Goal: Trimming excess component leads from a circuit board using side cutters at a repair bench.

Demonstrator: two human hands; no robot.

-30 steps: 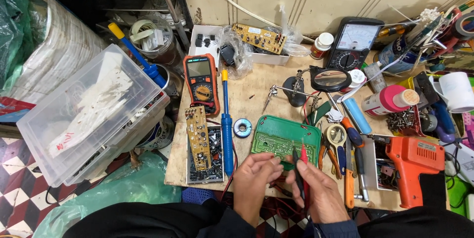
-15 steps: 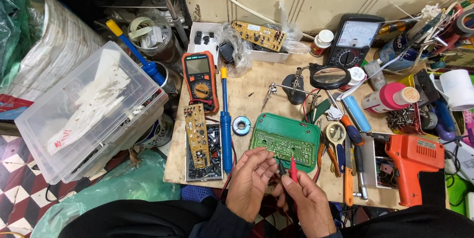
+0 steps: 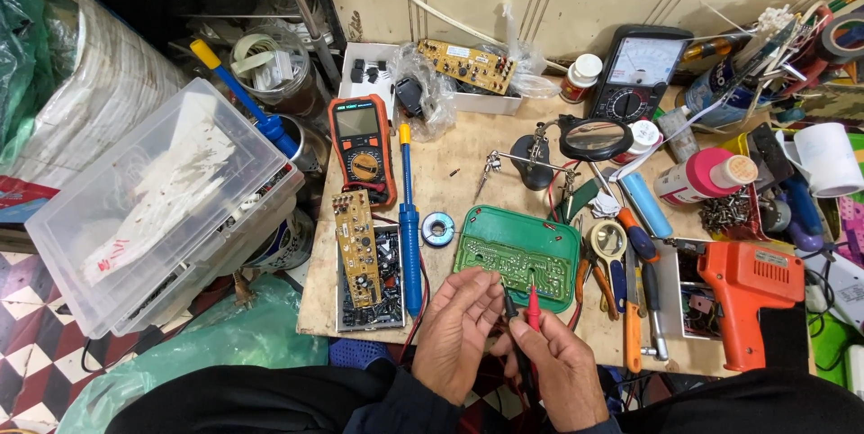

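A green circuit board (image 3: 517, 254) lies solder side up near the front edge of the wooden bench (image 3: 468, 173). My left hand (image 3: 457, 335) pinches a black meter probe (image 3: 509, 308), tip at the board's near edge. Beside it, my right hand (image 3: 556, 366) grips a red meter probe (image 3: 533, 306), also touching the near edge of the board. An orange digital multimeter (image 3: 364, 148) lies at the back left of the bench.
A blue desoldering pump (image 3: 409, 222), a solder coil (image 3: 438, 229) and a yellow circuit board (image 3: 355, 245) lie left of the green board. Pliers, screwdrivers and an orange drill (image 3: 751, 294) crowd the right. A clear plastic box (image 3: 162, 200) stands at left.
Both hands drew back slightly toward me and the probes shifted to the near edge of the green board. The black probe now shows in my left hand.
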